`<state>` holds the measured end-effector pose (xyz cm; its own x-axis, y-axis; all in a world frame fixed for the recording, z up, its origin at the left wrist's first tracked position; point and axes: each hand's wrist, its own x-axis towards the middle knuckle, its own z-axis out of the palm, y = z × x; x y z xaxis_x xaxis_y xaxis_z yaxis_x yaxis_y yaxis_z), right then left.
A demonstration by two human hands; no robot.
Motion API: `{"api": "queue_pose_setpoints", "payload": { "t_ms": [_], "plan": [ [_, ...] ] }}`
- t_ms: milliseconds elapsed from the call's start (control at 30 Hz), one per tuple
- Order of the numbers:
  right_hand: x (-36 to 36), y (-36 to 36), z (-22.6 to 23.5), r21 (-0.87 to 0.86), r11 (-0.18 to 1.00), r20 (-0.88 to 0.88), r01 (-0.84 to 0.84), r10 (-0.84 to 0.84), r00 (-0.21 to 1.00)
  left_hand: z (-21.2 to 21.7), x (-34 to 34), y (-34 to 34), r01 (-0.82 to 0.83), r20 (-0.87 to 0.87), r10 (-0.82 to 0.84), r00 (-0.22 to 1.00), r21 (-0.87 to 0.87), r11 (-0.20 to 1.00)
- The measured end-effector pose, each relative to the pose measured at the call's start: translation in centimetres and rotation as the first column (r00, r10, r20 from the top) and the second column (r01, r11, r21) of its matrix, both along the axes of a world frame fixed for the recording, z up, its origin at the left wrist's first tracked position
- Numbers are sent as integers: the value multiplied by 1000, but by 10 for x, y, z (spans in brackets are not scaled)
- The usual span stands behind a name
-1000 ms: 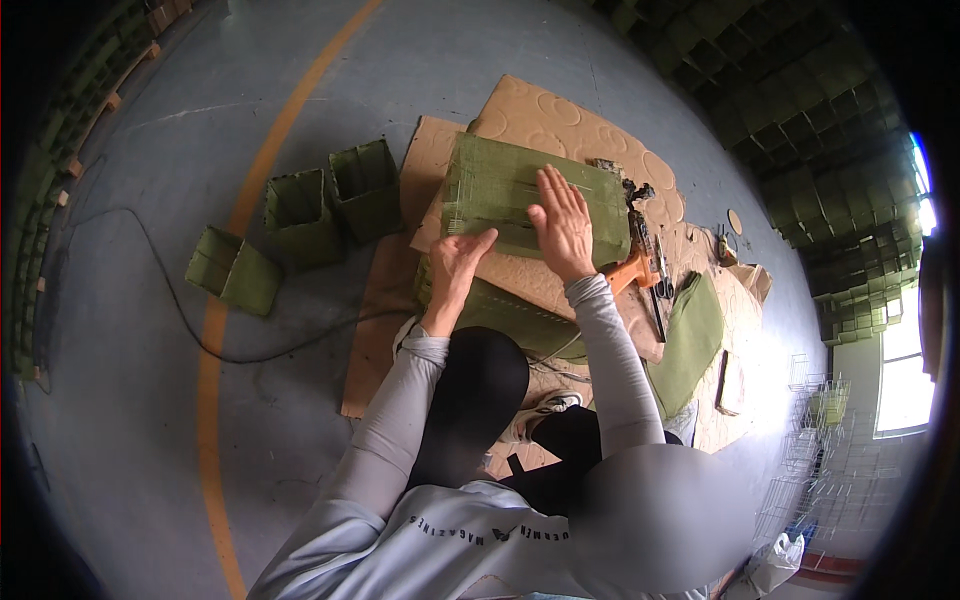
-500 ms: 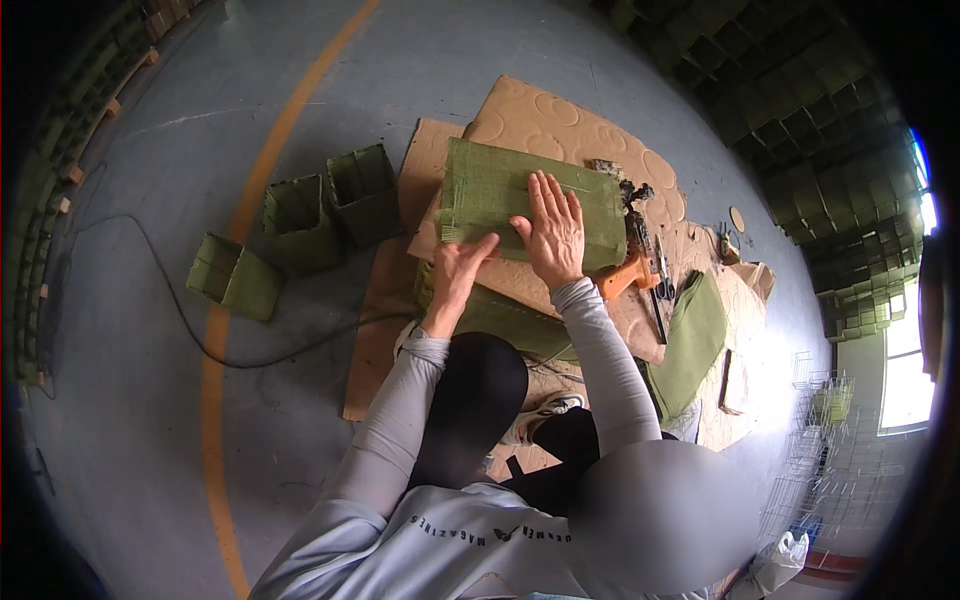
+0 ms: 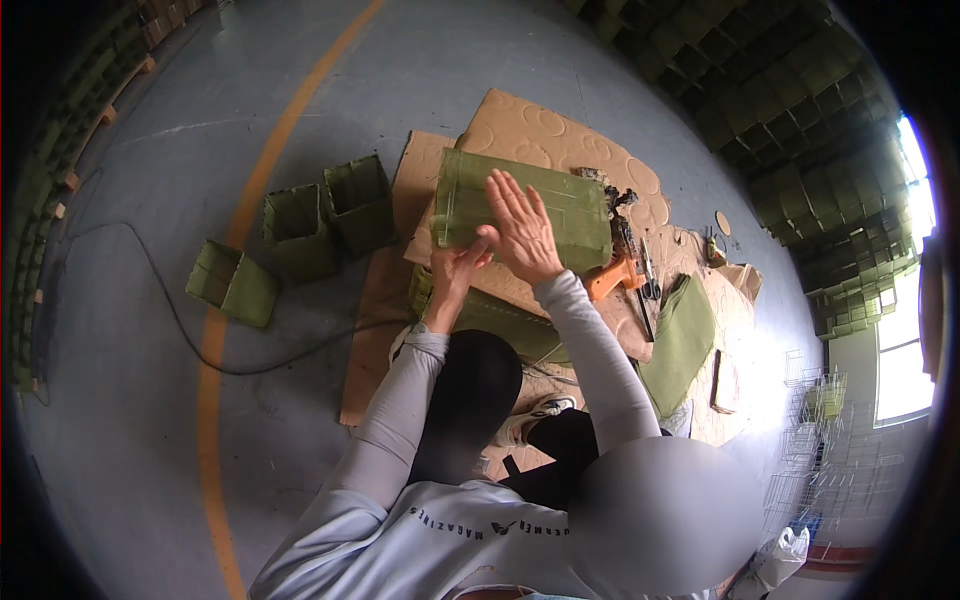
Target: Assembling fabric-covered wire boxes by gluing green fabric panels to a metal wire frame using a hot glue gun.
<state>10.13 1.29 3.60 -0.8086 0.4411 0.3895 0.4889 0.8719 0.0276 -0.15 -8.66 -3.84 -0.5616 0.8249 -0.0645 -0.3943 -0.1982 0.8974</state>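
A flat-lying green fabric box (image 3: pixel 575 215) with seams and a folded left edge rests on a cardboard-covered surface. My right hand (image 3: pixel 525 235) is spread flat on its upper face, fingers pointing away from me. At the near left edge, my left hand (image 3: pixel 458 275) is closed on the box, its fingers partly overlapped by the right hand. Just right of the box lie a tool with an orange handle (image 3: pixel 617 277) and dark metal parts, and scissors (image 3: pixel 650 284).
Three upright green fabric boxes (image 3: pixel 300 228) stand on the floor to the left. A dark cable (image 3: pixel 240 370) curves past them. Cardboard (image 3: pixel 540 118) covers the work surface. Green fabric (image 3: pixel 680 340) lies at right. Stacked green boxes (image 3: pixel 780 130) and wire racks (image 3: pixel 815 440) stand farther right.
My right hand has slid left over the box, closer to my left hand. The box sits slightly farther left in view, as the whole view has shifted a little.
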Motion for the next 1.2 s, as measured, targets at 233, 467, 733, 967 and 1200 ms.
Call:
{"api": "queue_pose_setpoints", "payload": {
  "t_ms": [233, 467, 733, 967, 1200],
  "plan": [
    [-10, -12, -15, 14, 998, -14, 60, -59, 998, 18, -23, -46, -218, -449, 147, 881, -110, 970],
    [-19, -19, -28, 132, 974, -115, 182, -167, 979, 86, -70, -6, -13, -961, 196, 194, 198, 980],
    [16, -3, 10, -157, 967, -105, -202, 187, 977, 113, -82, 40, 352, -800, -593, 87, -533, 770],
    [41, 19, -10, -19, 1000, -21, 11, -11, 1000, 86, -76, 42, 165, -809, -396, -434, -504, 848],
    [32, 0, -8, -13, 983, -68, 185, -185, 980, 94, -64, 26, 74, -774, -271, -573, -378, 923]
  ]
}}
